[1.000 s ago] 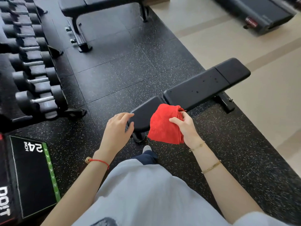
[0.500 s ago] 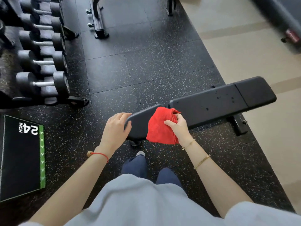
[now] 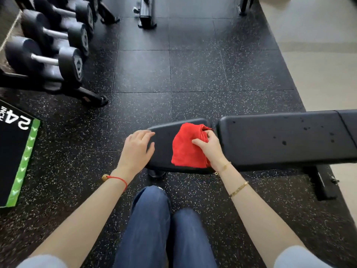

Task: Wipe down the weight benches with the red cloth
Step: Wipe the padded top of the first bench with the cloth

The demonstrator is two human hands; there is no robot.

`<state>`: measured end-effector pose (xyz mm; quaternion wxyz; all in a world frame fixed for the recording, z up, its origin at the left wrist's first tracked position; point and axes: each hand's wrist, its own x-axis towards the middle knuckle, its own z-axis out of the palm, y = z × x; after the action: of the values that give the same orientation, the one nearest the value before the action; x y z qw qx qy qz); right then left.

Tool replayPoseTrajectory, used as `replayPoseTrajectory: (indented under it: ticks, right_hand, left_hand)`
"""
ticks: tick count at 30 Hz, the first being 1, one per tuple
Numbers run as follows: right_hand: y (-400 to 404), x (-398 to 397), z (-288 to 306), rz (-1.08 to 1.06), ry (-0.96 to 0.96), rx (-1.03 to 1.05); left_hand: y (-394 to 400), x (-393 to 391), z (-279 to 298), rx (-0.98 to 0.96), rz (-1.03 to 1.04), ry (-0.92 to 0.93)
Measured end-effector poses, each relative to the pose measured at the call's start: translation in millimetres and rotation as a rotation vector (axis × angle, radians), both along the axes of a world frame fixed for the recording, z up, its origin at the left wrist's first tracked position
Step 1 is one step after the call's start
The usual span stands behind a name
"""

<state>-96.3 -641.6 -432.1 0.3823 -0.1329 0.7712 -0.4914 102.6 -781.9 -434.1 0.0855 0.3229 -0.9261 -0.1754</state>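
Red cloth (image 3: pixel 186 147) lies on the bench seat pad (image 3: pixel 163 144), at its backrest-side edge.
Right hand (image 3: pixel 209 146) pinches the bunched cloth, likely for wiping; left hand (image 3: pixel 138 149), fingers relaxed, rests on the pad's outer end, apparently steadying.

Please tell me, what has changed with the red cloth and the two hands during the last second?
The red cloth came down from hanging at the seat pad's edge to lie on the seat pad. The right hand still grips it; the left hand still rests on the pad's end. Nothing was released.
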Motion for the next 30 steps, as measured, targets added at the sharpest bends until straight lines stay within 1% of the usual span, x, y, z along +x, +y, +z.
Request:
replayPoseTrajectory:
  ticks: [3, 6, 9, 11, 13, 14, 15, 16, 18, 19, 22, 26, 28, 30]
  right_hand:
    - [-8, -11, -46, 0.053, 0.077, -0.028]
    - [-9, -20, -83, 0.091, 0.29, 0.024]
    - [-3, -23, -107, 0.115, 0.575, 0.032]
    - [0, -22, -120, 0.152, 0.828, 0.054]
    - [1, -18, -129, 0.191, 1.111, 0.141]
    - [1, -15, -132, 0.238, 1.204, 0.16]
    - [0, -12, -136, 0.313, 1.242, 0.162]
    - [-2, -8, -140, 0.403, 1.233, 0.168]
    - [-5, -2, -149, 0.541, 1.164, 0.243]
    - [-7, 1, -154, 0.572, 1.146, 0.287]
    - [-5, 8, -161, 0.56, 1.211, 0.353]
    - [13, 8, -167, 0.549, 1.311, 0.32]
    - [15, -5, -169, 0.54, 1.314, 0.344]
    - [0, -22, -168, 0.498, 1.277, 0.382]
  left_hand:
    - [-4, -8, -47, -0.04, 0.011, 0.015]
    - [-9, -16, -87, -0.08, 0.008, 0.034]
    - [-12, -20, -119, -0.119, 0.014, 0.064]
    - [-13, -21, -136, -0.148, 0.012, 0.088]
    - [-14, -22, -149, -0.18, 0.01, 0.105]
    - [-14, -22, -155, -0.198, 0.011, 0.112]
    - [-15, -22, -160, -0.214, 0.014, 0.12]
    - [-16, -21, -163, -0.23, 0.019, 0.129]
    - [-17, -21, -169, -0.258, 0.039, 0.14]
    - [-18, -20, -170, -0.268, 0.049, 0.136]
    - [-20, -17, -174, -0.277, 0.072, 0.108]
    - [-20, -14, -179, -0.253, 0.138, 0.11]
    - [-20, -14, -182, -0.248, 0.163, 0.134]
    - [-19, -15, -185, -0.251, 0.183, 0.158]
